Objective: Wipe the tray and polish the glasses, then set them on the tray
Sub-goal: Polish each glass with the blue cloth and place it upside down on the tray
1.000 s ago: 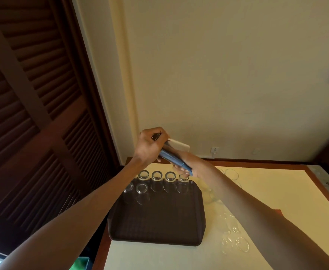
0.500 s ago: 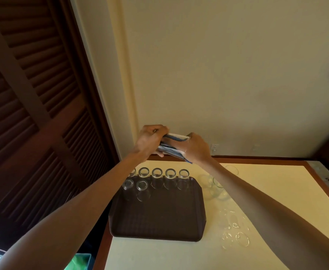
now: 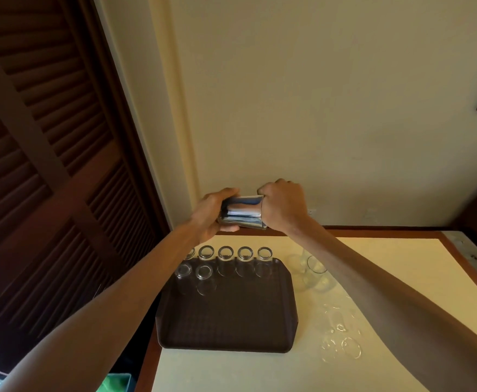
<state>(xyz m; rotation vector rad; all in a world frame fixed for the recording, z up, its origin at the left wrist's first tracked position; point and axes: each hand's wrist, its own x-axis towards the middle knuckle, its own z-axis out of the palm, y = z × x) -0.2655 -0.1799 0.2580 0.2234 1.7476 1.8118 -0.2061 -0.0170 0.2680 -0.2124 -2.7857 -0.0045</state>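
held glass [image 3: 255, 200]: on its side in the air, over the back edge of the counter [image 3: 401, 267], between both hands. One cloth [image 3: 240, 216], blue and white, stuffed inside, visible through the wall. left hand [image 3: 210, 215]: fingers [image 3: 226, 193] wrapped round the base end, clamped on the held glass. right hand [image 3: 284, 205]: fingers curled tight at the mouth end, on the cloth as far as visible; tips hidden.

One tray [image 3: 226, 321], brown, flat on the counter's left part, below the hands and well apart from them. Contents: seven glasses, all at the far end. back row [image 3: 226, 254] of five along the far rim, leftmost partly behind the left forearm. front row [image 3: 204, 274] of two, just in front of it at the left.

Off the tray: loose glasses [image 3: 315, 267] on the counter to its right, two or so near the tray's far right corner. second cluster [image 3: 341, 335] nearer the camera. Clear glass on a pale surface, so no firm count there.

Elsewhere: louvred door [image 3: 47, 165] at left, green object [image 3: 112, 383] at the bottom-left edge, too cropped to identify.
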